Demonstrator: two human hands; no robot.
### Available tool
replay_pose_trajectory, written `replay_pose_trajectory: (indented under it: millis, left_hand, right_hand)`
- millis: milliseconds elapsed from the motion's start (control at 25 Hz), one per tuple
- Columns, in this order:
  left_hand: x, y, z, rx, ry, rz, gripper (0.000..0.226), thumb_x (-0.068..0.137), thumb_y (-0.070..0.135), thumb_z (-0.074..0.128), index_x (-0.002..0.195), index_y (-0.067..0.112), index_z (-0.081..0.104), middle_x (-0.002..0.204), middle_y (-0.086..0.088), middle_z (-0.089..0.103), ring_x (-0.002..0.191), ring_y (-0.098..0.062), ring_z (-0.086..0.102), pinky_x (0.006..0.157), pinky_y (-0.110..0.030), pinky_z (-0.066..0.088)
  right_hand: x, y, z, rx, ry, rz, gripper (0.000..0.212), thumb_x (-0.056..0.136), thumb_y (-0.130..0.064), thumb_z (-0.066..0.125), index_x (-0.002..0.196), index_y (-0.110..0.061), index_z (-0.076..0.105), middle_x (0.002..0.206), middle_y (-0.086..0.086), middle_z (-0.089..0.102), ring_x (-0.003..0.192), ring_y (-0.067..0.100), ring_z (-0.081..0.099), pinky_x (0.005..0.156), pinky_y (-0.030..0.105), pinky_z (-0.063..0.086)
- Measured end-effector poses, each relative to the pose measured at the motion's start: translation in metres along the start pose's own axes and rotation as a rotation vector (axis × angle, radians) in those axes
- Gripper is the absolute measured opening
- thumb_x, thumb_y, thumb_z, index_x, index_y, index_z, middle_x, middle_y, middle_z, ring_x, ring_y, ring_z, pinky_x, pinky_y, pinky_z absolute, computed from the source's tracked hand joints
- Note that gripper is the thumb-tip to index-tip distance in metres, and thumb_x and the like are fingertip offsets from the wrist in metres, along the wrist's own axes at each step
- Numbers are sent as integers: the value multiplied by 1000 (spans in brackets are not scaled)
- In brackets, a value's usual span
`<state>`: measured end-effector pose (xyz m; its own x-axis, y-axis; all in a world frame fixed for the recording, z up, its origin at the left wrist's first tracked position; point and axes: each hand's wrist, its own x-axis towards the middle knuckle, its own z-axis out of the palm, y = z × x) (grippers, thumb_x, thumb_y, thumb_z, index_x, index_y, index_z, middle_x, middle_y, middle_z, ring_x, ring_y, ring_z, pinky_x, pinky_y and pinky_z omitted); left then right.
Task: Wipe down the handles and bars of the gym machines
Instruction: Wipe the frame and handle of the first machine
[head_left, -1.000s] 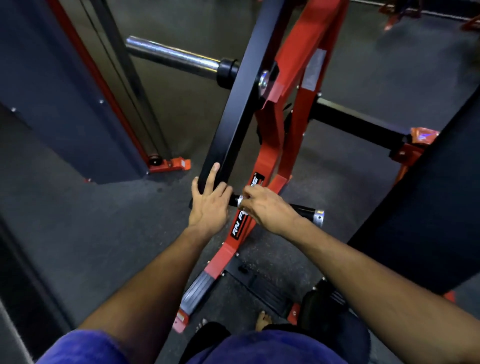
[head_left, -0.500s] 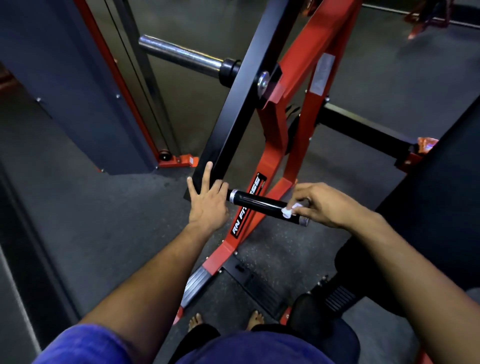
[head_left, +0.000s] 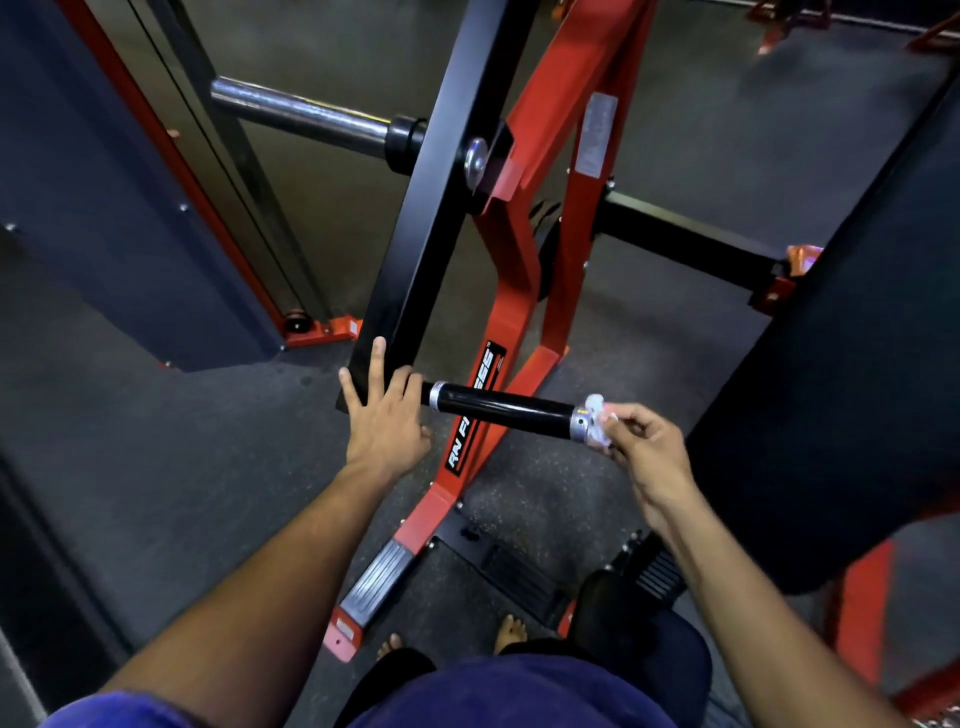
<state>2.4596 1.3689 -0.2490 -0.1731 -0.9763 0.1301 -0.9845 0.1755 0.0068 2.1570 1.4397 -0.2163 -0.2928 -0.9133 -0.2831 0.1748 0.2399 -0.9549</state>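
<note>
L hand (head_left: 387, 415) lay flat, fingers straight and spread, on lower end of black bar (head_left: 439, 197). Handle (head_left: 506, 409) stuck out to the right from that bar, above the floor. R hand (head_left: 641, 449) pinched white wipe (head_left: 596, 421) in its fingers against handle's silver end cap. Red frame (head_left: 524, 291) stood behind.

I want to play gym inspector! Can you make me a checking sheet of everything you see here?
Surface: dark speckled rubber floor.
Job's things: black handle with silver end cap; crumpled white wipe at its free end.
Clutter: nothing seen.
Hands: left hand flat on the black lever arm; right hand pinches the wipe.
Cables: thin cable on the neighbouring machine.
Surroundings: red frame, chrome weight peg, black pad.
</note>
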Motion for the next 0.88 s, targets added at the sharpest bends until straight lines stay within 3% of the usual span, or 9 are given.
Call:
replay_pose_trajectory:
  millis: [80,240,360,520,680,880]
  left_hand:
    - [-2,-1,3,-3,10,-2,64,67,30,83,123,17,54,142,-1,48,158,-33,-13,114,-80,9]
    - [-2,0,6,-1,33,8,62,66,27,81,121,16,55,140,-2,49,158,-34,-11,114,-80,9]
    - [-3,-3,4,-16,32,31,65,64,28,82,123,17,56,139,-1,49,158,-34,-10,114,-80,9]
    - [-3,-15,3,-33,18,102,73,68,31,79,135,17,53,144,0,47,158,-33,-11,116,-78,6]
    - [-4,-28,1,-46,1,189,82,72,34,76,146,15,47,151,-2,44,158,-33,-12,118,-75,1]
    - [-3,-44,-2,-31,-3,269,84,71,32,71,149,13,48,154,-1,45,158,-29,-14,117,-76,3]
  right_hand:
    - [-25,8,5,-55,64,-97,18,91,0,69,86,-16,75,78,1,72,77,16,64,76,23,50]
    - [-39,4,20,-436,130,-497,15,90,-3,72,89,-17,76,94,-8,69,89,5,67,75,11,49]
    - [-34,-7,15,-509,186,-526,26,91,-6,71,89,-32,72,95,-14,68,91,6,66,78,9,46]
    - [-31,-9,35,-954,60,-805,7,91,-8,71,95,-13,73,93,-4,64,87,16,57,78,26,48]
    - [-4,-17,92,-1276,-167,-720,6,97,-12,61,96,-13,67,93,0,59,91,21,52,76,37,48]
    - [11,-5,172,-1324,-268,-712,11,93,-2,59,92,-12,64,95,5,60,92,26,56,82,39,49]
